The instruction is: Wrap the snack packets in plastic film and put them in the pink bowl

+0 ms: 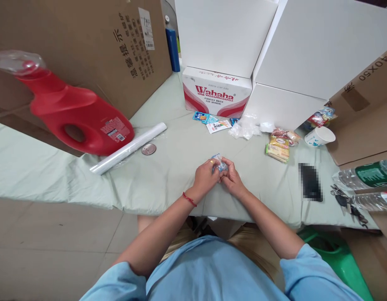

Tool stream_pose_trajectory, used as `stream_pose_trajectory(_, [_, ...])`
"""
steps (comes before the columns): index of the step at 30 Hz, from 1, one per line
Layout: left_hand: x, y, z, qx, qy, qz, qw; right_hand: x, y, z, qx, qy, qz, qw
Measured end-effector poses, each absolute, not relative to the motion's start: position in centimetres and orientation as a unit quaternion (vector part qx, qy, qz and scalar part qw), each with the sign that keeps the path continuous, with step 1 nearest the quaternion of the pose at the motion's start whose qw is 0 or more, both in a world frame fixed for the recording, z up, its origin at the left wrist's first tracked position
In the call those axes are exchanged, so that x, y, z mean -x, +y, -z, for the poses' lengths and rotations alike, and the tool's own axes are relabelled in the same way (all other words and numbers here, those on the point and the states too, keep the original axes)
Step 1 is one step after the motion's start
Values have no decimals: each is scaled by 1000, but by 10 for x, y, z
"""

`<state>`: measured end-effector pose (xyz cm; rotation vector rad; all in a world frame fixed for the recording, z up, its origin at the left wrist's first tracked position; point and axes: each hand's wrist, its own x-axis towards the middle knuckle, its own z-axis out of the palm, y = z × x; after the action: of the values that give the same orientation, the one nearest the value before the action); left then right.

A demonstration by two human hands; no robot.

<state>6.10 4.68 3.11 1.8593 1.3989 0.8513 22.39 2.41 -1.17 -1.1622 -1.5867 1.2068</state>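
"Blue-and-clear packet (223, 166): where is it right now?"

"Between my two hands, at the near middle part of the tabletop (168, 175). I can't tell whether it touches the cloth."

"How much of it shows?"

"Only some crinkled, shiny pieces. My fingers cover the rest, so I can't make out its full outline or any print."

"And how are you holding it?"

"My left grip (205, 177) pinches it from one side and my right grip (233, 179) from the other, fingertips close together. Exactly where each fingertip presses, I can't tell."

"What about your arms?"

"Both forearms reach forward and slant inward from my blue sleeves (312, 267), elbows wide, wrists near each other. A red bracelet (189, 199) circles my left wrist."

"Anything else hard to make out?"

"Off to my right, a dark object (311, 182) is blurred into squares. Two bottles (373, 174) are cut off by the right edge. Farther back, some clear plastic (245, 126) is crumpled, and I can't say whether it's one bag or several. Below, a green plastic item (347, 267) is partly hidden by the tabletop and my sleeve."
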Motion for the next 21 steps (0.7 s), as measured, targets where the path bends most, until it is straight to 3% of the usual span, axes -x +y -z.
stream_pose_trajectory(5, [-64, 36, -21, -741, 528, -284, 303, -222, 28, 1, 577, -578, -456, 354])
stream_pose_trajectory(11, [-68, 22, -21, -834, 488, -186, 180, -230, 31, -4, 584, -532, -494, 361])
stream_pose_trajectory(13, [-70, 18, -23, -841, 496, -164, 144, -240, 27, -7, 608, -561, -435, 356])
stream_pose_trajectory(18, [-71, 13, -20, -850, 496, -146, 102, -263, 4, -10, 706, -635, -124, 289])
stream_pose_trajectory(21, [-68, 12, -18, -851, 497, -137, 97, -270, -10, -8, 712, -653, -102, 236])
